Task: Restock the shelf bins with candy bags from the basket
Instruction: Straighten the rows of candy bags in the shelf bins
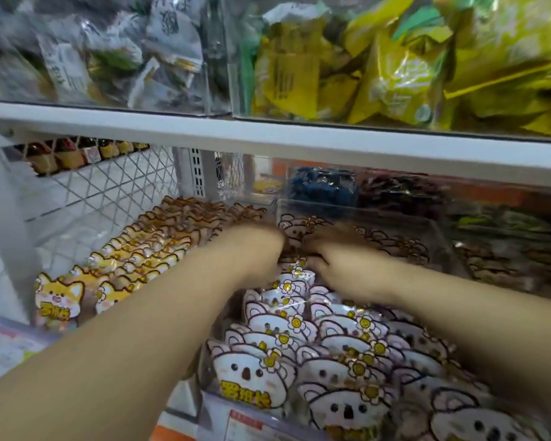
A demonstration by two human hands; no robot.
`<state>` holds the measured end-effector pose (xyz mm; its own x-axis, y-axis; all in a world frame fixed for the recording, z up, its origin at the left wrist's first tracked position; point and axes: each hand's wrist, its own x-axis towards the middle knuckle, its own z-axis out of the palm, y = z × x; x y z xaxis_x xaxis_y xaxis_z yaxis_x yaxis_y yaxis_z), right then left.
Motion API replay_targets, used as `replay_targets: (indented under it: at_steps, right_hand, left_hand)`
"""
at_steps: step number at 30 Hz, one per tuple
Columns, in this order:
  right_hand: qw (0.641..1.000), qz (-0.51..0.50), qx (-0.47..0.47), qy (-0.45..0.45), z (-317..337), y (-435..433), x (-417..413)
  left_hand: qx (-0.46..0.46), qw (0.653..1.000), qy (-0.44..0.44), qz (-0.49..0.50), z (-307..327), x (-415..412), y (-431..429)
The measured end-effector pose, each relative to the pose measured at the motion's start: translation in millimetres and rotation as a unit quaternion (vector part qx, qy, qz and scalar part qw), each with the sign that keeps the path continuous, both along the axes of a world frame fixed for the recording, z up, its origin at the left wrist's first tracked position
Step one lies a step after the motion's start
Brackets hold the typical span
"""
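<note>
Biggest first: smooth white shelf board (268,135) running flat across the upper half, clear hard-plastic upper bins (226,58) sitting on it, stuffed with crinkly yellow-green bags (395,74) on the right and silvery grey bags (93,58) on the left. Below, rows of koala candy bags (299,345) packed upright in a clear bin (357,213), shiny film cut into round-eared head shapes, each with a little yellow daisy. Just left of those, same deal with orange fox bags (124,265), standing in tidy rows. Behind the foxes, white diamond wire mesh (102,183); further back on the right, crumpled blue packets (322,186) and dark packets (401,192). Two bare forearms stretched over the koala rows, blocking a good chunk of the middle. Toward the back of the bin, left hand (255,253) and right hand (341,262) close together, down among the koala bags. Way too motion-blurred to call the grip on either: spread, pressed together or pinching a bag, no telling. Tiny last bit: red-and-white price tag (245,424) on the front lip.
</note>
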<state>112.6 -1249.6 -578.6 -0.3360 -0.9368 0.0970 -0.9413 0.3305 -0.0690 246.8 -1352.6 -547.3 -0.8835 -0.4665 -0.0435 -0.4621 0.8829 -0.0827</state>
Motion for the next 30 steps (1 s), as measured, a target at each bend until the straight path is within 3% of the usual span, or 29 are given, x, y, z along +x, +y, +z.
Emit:
replay_targets:
  at_steps: [5, 8, 11, 14, 20, 25, 30]
  right_hand:
    - [0.996, 0.050, 0.033, -0.072, 27, 5, -4]
    - [0.987, 0.022, -0.023, -0.157, 36, -11, -15]
    - [0.994, 0.009, -0.048, -0.093, 23, -23, -22]
    - [0.994, -0.007, -0.056, -0.094, 20, -33, -29]
    - [0.994, -0.032, -0.074, -0.070, 34, 0, -59]
    - [0.997, -0.051, -0.052, -0.036, 22, 7, -69]
    - [0.998, -0.050, -0.018, -0.032, 20, 7, -71]
  left_hand:
    - [-0.027, 0.999, 0.016, 0.021, -6, 9, 6]
    - [-0.016, 0.999, -0.008, 0.027, -6, 2, -1]
    - [-0.029, 0.999, -0.042, 0.011, -5, -2, -6]
    - [-0.043, 0.998, -0.042, -0.012, -2, -4, -4]
    - [-0.120, 0.991, 0.036, -0.055, -2, -22, -6]
    - [-0.016, 0.999, 0.041, -0.024, -4, -52, -16]
    - [-0.068, 0.994, -0.082, -0.008, -1, -56, -17]
